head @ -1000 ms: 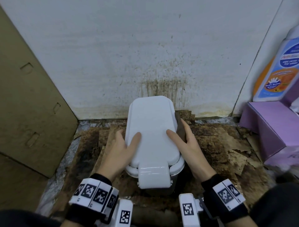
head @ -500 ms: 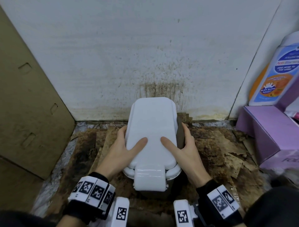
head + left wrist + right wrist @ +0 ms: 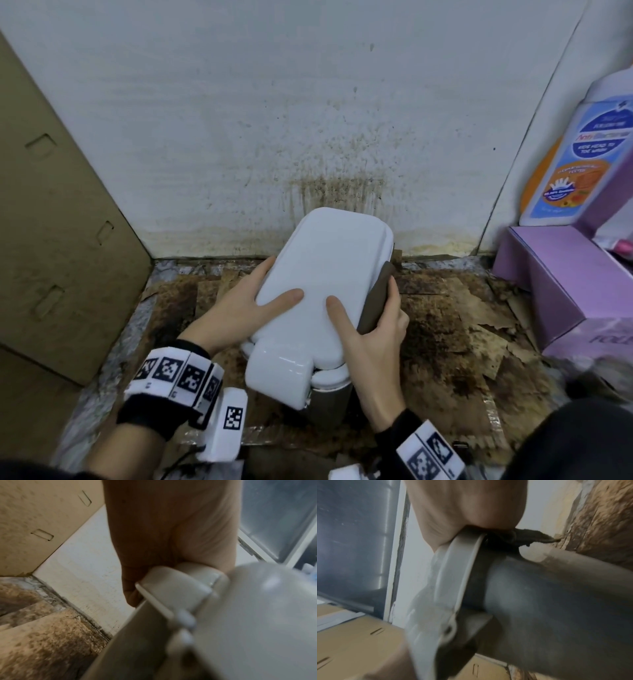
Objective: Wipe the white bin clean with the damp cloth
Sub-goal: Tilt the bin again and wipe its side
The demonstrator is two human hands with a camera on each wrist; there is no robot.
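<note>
The white bin (image 3: pixel 325 270), lid closed, leans with its top to the right in front of the wall. My left hand (image 3: pixel 253 305) grips its left side, thumb on the lid. On the right side my right hand (image 3: pixel 376 329) holds it too, thumb on the lid, its fingers pressing the dark brown damp cloth (image 3: pixel 376 298) against the bin's side. The left wrist view shows my left hand (image 3: pixel 163 534) round the rim of the bin (image 3: pixel 257 615). In the right wrist view the cloth (image 3: pixel 527 536) is squeezed between my right hand (image 3: pixel 467 507) and the grey bin body (image 3: pixel 556 601).
A large cardboard box (image 3: pixel 51 222) stands close on the left. A purple box (image 3: pixel 555 284) with a soap bottle (image 3: pixel 579 161) on it stands on the right. The white wall (image 3: pixel 335 185) behind is stained brown. Stained, torn cardboard (image 3: pixel 445 325) covers the floor.
The bin has come nearer and now leans with its top to the right. Both thumbs slid inward across the lid, and my hands closed more firmly round its sides.
</note>
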